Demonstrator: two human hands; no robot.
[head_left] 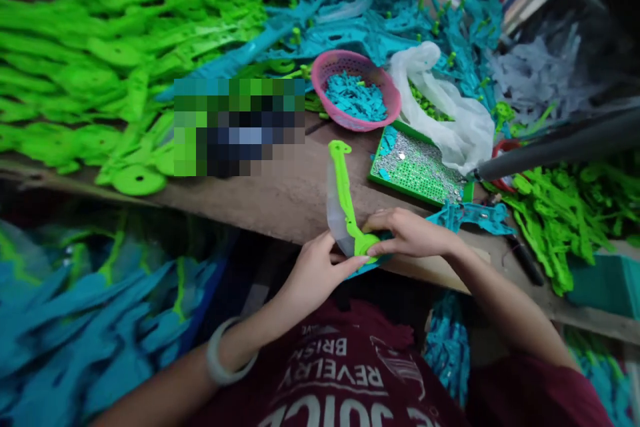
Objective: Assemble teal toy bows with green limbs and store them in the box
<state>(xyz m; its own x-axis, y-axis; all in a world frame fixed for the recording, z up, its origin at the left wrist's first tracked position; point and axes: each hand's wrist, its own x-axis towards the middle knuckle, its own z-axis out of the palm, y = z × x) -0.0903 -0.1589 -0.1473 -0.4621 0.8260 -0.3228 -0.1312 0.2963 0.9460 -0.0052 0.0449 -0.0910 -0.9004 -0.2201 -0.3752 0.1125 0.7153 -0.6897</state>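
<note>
Close to my body, at the table's front edge, both hands hold a long bright-green plastic part (345, 193) with a round disc at its lower end. A translucent sheet-like piece (337, 210) lies along its left side. Part of a blue plastic piece (373, 268) shows under the disc, mostly covered by my fingers. My left hand (323, 260) is closed with its thumb on the disc's lower edge. From the other side my right hand (405, 232) grips around the disc, fingers bent and thumb pressed near it.
A pink basket (320, 90) of small blue pieces stands beyond my hands, near a green tray (425, 197) of small metal bits. A white plastic bag (470, 133) overlaps the tray. Green parts (130, 67) pile up left; a dark rod-shaped tool (555, 143) reaches in from the right.
</note>
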